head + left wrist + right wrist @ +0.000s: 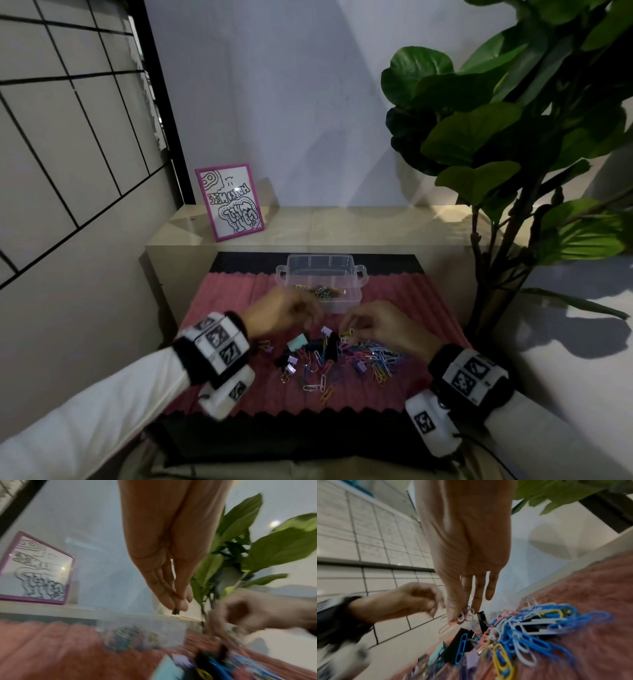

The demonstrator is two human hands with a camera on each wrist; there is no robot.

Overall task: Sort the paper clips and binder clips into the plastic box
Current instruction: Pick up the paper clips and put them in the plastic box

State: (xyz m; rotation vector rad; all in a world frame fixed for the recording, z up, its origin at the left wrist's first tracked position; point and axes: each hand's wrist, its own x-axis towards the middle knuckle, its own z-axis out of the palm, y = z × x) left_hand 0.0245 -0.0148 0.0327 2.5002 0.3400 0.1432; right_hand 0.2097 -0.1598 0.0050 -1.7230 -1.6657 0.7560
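A clear plastic box (356, 274) stands at the far side of the pink mat, with several coloured paper clips in its near part. A mixed pile of paper clips and binder clips (346, 359) lies in front of it, including a teal binder clip (297, 342). My left hand (313, 320) hovers between the pile and the box, its fingertips (183, 606) pinching a small dark clip (175, 612). Just above the pile's far edge, my right hand (347, 330) holds a small bunch of pink, white and blue paper clips (464, 615) between thumb and fingers.
A pink-framed drawing (228, 202) leans on the beige ledge (376, 222) behind the mat. A large leafy plant (513, 137) rises at the right. A tiled wall (68, 137) closes the left side. The ribbed pink mat (239, 298) has black foam edges.
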